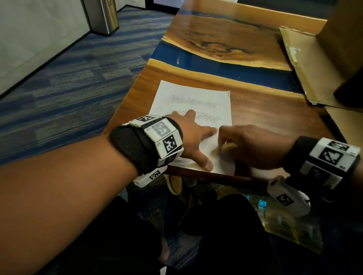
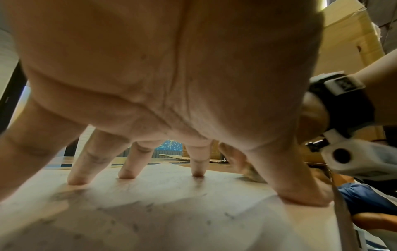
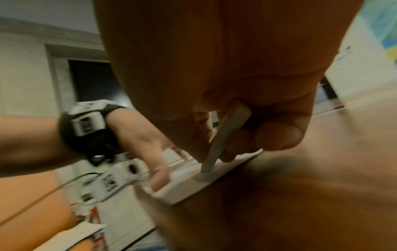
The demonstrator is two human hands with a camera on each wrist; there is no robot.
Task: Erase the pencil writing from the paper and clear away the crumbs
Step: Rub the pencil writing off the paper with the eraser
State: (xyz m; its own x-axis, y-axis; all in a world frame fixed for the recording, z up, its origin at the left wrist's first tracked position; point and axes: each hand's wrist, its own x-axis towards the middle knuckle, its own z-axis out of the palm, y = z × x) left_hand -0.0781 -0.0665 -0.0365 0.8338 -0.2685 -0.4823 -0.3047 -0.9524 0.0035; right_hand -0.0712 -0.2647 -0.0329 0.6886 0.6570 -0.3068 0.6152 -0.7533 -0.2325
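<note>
A white sheet of paper (image 1: 195, 95) lies near the front edge of the wooden table (image 1: 269, 117), with two rows of pencil scribble (image 1: 195, 102) on its upper half. My left hand (image 1: 194, 136) presses flat on the sheet with spread fingers (image 2: 128, 173). My right hand (image 1: 245, 143) pinches a pale flat eraser (image 3: 225, 132) and holds its lower end on the paper's (image 3: 189, 185) near right corner. Small dark eraser crumbs (image 2: 227, 214) dot the paper (image 2: 171, 212) under my left palm.
An open cardboard box (image 1: 310, 69) sits at the table's right side. The table top has a blue resin band (image 1: 214, 63) across it. A metal bin (image 1: 102, 14) stands on the carpet at the far left. My legs are below the table edge.
</note>
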